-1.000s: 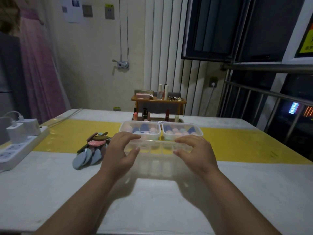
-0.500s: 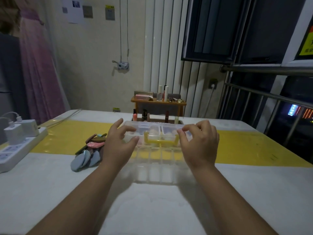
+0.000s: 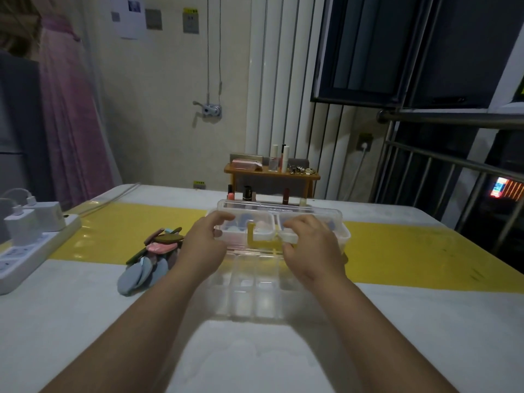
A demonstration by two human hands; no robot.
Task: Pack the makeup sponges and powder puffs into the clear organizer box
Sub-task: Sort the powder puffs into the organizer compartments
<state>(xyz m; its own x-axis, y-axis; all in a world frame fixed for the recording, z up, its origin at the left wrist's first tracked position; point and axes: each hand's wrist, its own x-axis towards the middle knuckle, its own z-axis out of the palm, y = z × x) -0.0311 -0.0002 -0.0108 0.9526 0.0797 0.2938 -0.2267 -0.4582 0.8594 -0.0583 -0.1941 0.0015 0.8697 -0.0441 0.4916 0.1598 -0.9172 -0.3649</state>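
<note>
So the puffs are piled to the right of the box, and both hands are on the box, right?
No. The head view shows the puffs piled to the left of the box, beside the left hand. Both hands, the right hand too, are on the box.

A white power strip (image 3: 34, 251) with two chargers (image 3: 37, 219) lies at the table's (image 3: 71, 321) left edge. A small wooden shelf (image 3: 272, 175) of cosmetics stands at the far edge.
</note>
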